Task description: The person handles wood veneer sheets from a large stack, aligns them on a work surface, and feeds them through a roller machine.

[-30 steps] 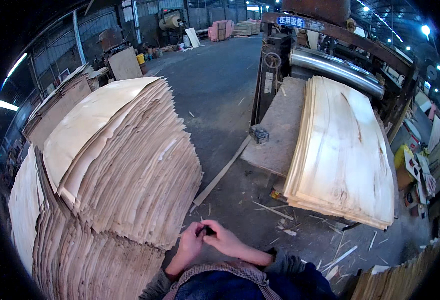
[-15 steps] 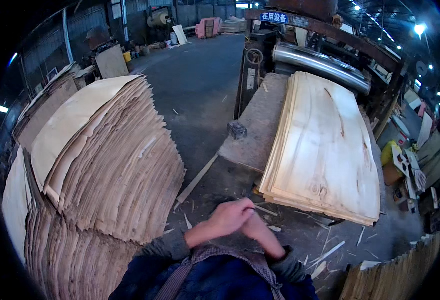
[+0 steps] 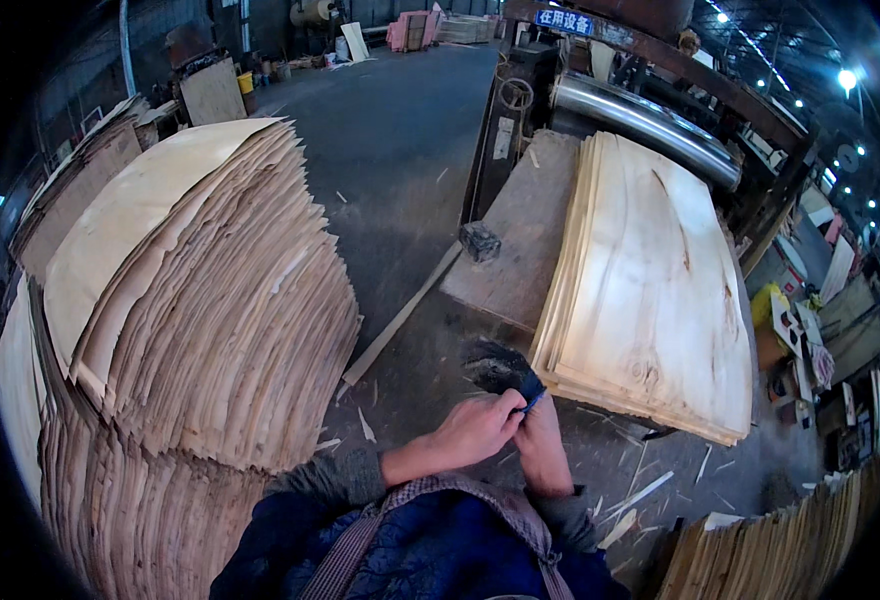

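Left hand point(image 3: 472, 428) pinches the blue cuff point(image 3: 533, 389) of a dark glove-like item point(image 3: 495, 365), which extends just beyond the grip; right hand point(image 3: 538, 425) meets it, finger closure unclear. Judgement: draw the cuff evenly, untwisted, clear of the wood-sheet stack point(image 3: 650, 280) right of the grip.

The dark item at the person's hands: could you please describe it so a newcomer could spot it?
Find the pale sheet stack before the shiny roller. By the stack's near left corner, the left hand grips the dark item, whose blue edge distinguishes it from the black block beyond.
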The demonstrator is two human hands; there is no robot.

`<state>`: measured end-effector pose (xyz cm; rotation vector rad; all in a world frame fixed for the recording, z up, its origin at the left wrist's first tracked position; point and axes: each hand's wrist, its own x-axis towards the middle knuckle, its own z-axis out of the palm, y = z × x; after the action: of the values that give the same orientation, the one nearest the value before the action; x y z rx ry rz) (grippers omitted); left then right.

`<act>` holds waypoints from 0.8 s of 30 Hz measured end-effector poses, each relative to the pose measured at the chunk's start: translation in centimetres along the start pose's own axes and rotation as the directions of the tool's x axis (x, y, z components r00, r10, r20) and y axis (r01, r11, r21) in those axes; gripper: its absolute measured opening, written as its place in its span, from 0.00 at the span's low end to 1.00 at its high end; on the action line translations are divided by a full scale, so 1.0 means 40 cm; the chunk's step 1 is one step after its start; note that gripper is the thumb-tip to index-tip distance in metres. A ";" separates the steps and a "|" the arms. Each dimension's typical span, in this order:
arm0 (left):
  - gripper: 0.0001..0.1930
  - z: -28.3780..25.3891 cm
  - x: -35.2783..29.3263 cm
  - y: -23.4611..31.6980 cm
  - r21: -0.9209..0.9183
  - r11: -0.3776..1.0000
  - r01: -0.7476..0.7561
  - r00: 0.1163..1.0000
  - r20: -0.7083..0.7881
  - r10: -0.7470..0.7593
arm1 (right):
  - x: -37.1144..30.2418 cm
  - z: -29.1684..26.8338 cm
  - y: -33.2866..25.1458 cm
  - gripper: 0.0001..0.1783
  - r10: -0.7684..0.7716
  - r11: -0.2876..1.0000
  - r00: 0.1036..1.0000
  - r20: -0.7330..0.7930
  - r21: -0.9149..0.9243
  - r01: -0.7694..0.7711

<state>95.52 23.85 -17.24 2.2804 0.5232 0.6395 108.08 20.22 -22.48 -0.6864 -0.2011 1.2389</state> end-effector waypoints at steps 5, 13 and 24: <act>0.07 -0.040 0.003 -0.020 0.009 0.998 0.059 0.998 -0.017 -0.059 | 0.025 -0.059 0.111 0.04 -0.287 0.320 0.884 0.369 -0.833 0.451; 0.05 -0.100 0.017 -0.067 0.031 0.999 0.035 0.998 -0.051 -0.033 | 0.073 0.016 0.088 0.05 0.091 0.339 0.784 0.614 -0.759 0.555; 0.06 -0.104 -0.006 -0.057 0.149 0.986 -0.069 0.995 0.083 0.057 | 0.084 -0.041 0.156 0.05 0.088 0.547 0.900 0.427 -0.776 0.315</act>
<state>92.53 27.42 -16.33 2.4634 0.4776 0.5542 105.06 23.66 -28.11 -1.1943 -1.2706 1.1010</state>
